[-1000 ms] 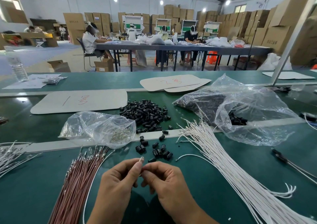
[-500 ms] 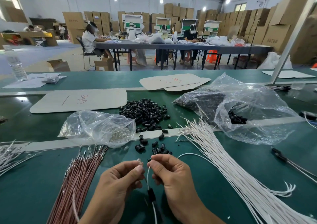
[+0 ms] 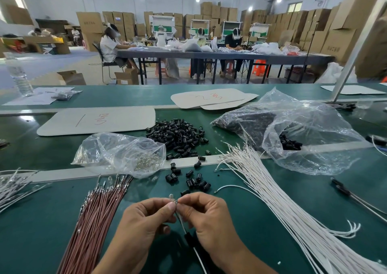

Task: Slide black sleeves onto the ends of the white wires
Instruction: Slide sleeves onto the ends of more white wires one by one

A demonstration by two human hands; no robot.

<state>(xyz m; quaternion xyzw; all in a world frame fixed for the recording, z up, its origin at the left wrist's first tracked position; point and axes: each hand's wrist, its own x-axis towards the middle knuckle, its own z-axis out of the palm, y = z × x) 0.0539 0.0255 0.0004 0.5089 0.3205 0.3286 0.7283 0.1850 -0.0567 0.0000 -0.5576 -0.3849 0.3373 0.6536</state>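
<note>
Two hands at bottom centre of the frame, fingertips together. The left hand [image 3: 144,225] and right hand [image 3: 209,221] each pinch, thumb to forefinger, the top end of one thin white wire [image 3: 198,256]. A small clear bulb-like tip [image 3: 171,196] pokes out just above the pinch. The other fingers are curled under.

The wire drops between the palms toward the bottom edge. One black tubular sleeve [image 3: 188,237] is already on it, below the pinch, between the heels of the hands.

Stock on the green table mat [image 3: 41,242]:
- heap of loose black plastic sleeves [image 3: 180,135], mid-frame, with a scatter of more sleeves [image 3: 194,181] just above the hands
- long bundle of white wires [image 3: 282,206], fanning from centre right down to the lower right corner
- bundle of reddish-brown wires [image 3: 96,227], lower left, metal ends pointing up-frame
- small clear plastic bag of shiny metal terminals [image 3: 117,152], left of centre, touching the brown bundle's tips
- large crumpled clear plastic bag [image 3: 314,131], right, with more black sleeves inside
- flat cardboard sheet with red marks [image 3: 98,120], above the small bag
- clear water bottle [image 3: 19,76], upper left

Across the room, seated people work at a long grey table [image 3: 209,54], with stacked cardboard boxes behind them.
</note>
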